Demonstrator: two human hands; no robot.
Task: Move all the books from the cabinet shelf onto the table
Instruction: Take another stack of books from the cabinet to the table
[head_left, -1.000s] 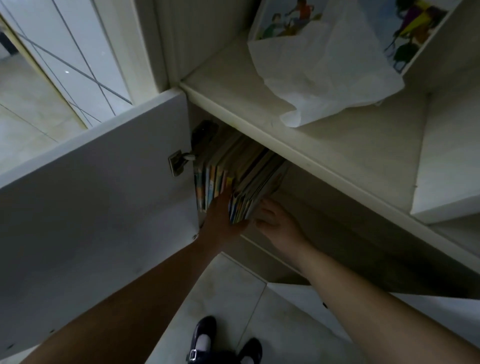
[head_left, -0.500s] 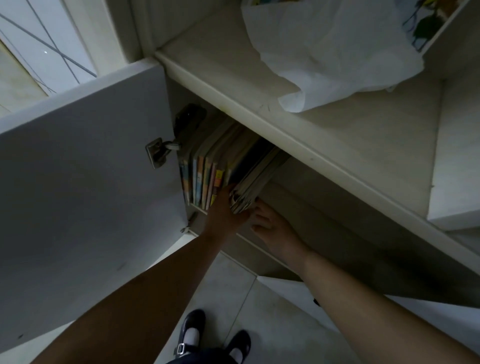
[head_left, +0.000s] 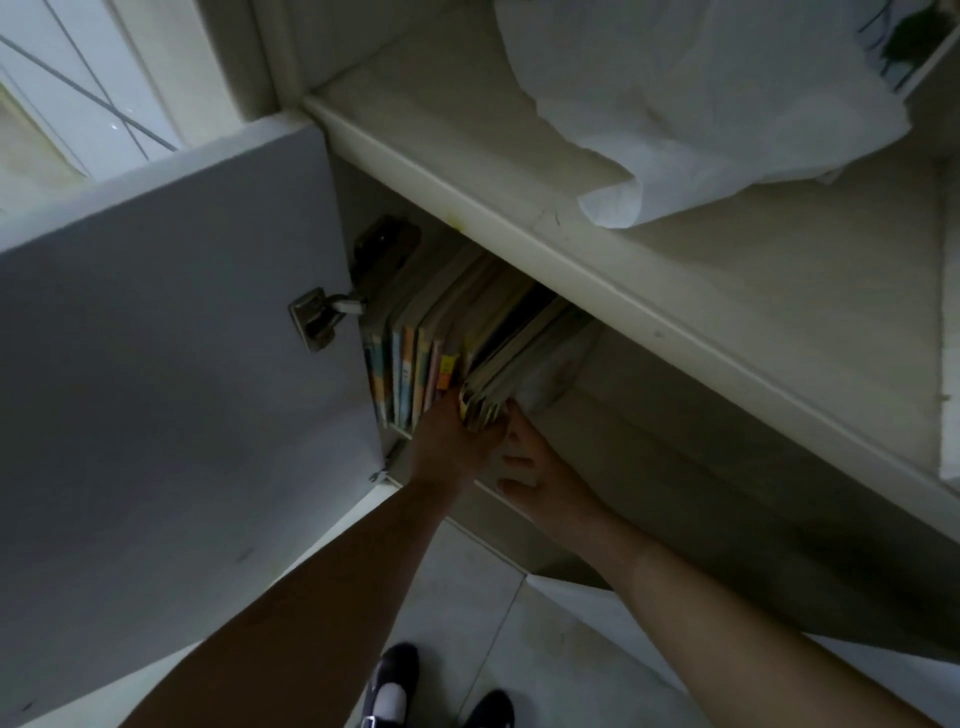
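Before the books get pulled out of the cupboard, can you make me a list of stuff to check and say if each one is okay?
1. Cabinet door swung open, out of the way: ok.
2. Left hand on the leaning bundle of books: ok, it grips the near left edge.
3. Right hand supporting the bundle's other side: ok, it touches beside and below.
4. Upright books on the left staying put: cannot tell, they stand right against the bundle.
5. White bag on the shelf above clear of the books: ok.
6. Table ready for the books: cannot tell, not in view.
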